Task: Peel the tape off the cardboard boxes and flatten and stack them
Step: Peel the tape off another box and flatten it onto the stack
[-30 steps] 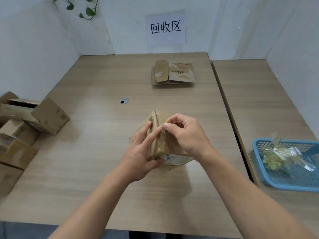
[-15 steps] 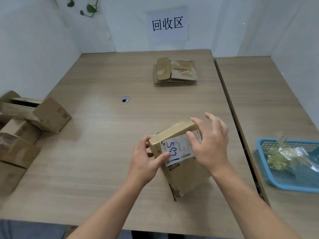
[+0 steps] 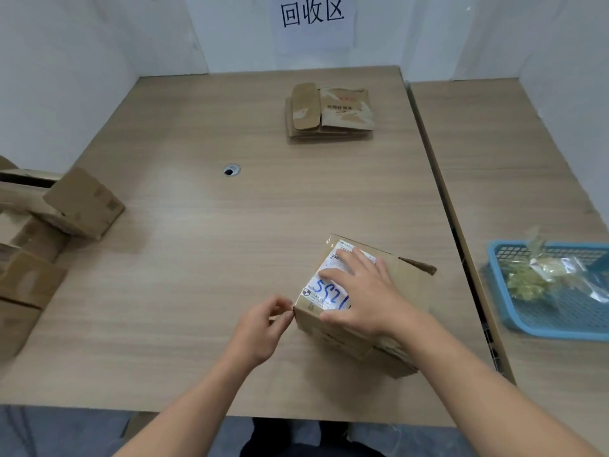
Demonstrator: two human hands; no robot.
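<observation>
**Carefully now: a box that may skid, a tape end that may tear**

The pale wood-grain worktop (image 3: 197, 258) looks smooth, so the taped brown cardboard box (image 3: 408, 285), lying near and right of centre, could slide if the pull comes sideways. Only the right hand (image 3: 365, 291) anchors it, its fingers straight and spread, pressing flat on the white label with blue handwriting (image 3: 321, 291). If that weight eases, the box may lift with the tape. The left hand (image 3: 260, 328) sits at the box's near left corner, fingers (image 3: 280, 303) curled together in a pinch. Whether they hold a tape end I cannot tell. A shallow nip would likely snap the strip short or tear the cardboard's skin.
</observation>
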